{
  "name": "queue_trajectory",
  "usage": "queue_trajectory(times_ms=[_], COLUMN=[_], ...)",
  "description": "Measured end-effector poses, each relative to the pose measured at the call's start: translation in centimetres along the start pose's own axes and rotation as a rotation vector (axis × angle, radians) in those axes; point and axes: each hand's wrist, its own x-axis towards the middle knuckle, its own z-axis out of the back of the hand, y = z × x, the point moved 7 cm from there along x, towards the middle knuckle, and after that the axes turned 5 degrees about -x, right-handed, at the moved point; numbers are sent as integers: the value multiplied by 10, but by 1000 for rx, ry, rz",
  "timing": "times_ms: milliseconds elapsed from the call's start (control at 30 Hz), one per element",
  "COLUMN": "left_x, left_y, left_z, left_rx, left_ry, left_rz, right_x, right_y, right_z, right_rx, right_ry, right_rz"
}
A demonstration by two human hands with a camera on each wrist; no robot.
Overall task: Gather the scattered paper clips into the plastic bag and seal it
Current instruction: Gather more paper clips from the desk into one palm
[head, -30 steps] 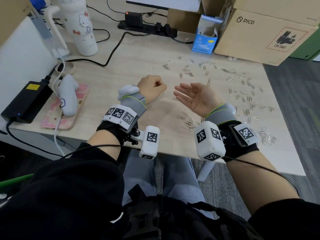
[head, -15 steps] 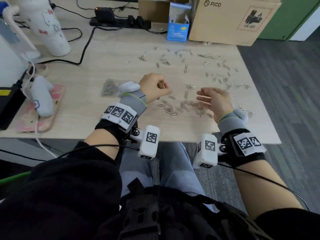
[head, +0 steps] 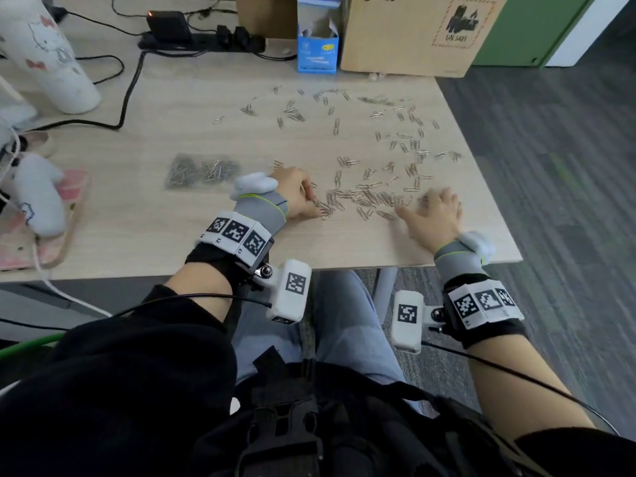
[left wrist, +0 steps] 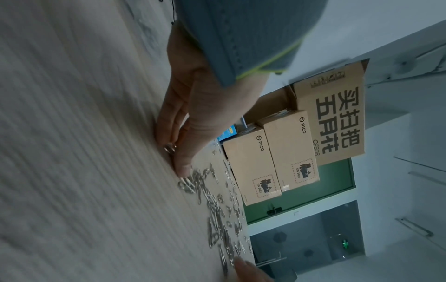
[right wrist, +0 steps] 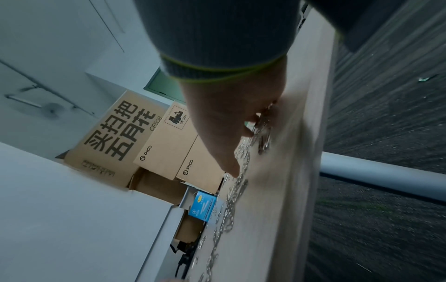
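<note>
Silver paper clips lie scattered over the right half of the wooden table, with a denser heap between my hands. The clear plastic bag, holding several clips, lies flat to the left of my left hand. That hand rests on the table at the heap's left end, and in the left wrist view its thumb and fingers pinch a clip. My right hand is palm down and blurred at the heap's right end, fingers spread over clips, thumb stretched out.
A blue clip box and a cardboard box stand at the back. A white bottle, a power strip with cables and a white device on a pink pad occupy the left. The table's right edge is close to the clips.
My right hand turned from palm up to palm down and dropped onto the clips. The left fist came down to the heap's left end. The view shifted, bringing the bag into sight.
</note>
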Motion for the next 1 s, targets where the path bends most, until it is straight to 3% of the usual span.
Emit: queue_trajectory(times_ms=[233, 367, 467, 600, 733, 1000], left_x=[10, 12, 15, 16, 18, 28], left_y=[-19, -29, -25, -19, -26, -41], left_z=[-22, -17, -8, -13, -20, -36], left_rx=[-111, -104, 25, 94, -6, -133], left_ry=[42, -34, -68, -8, 2, 2], left_rz=[-90, -152, -126, -57, -83, -148], right_x=[-5, -3, -3, -3, -3, 5], right_y=[28, 17, -2, -14, -12, 2], right_z=[-4, 13, 28, 28, 25, 15], right_rx=[281, 469, 367, 209, 153, 298], right_ry=[42, -104, -249, -83, 35, -54], right_rz=[243, 199, 72, 30, 86, 123])
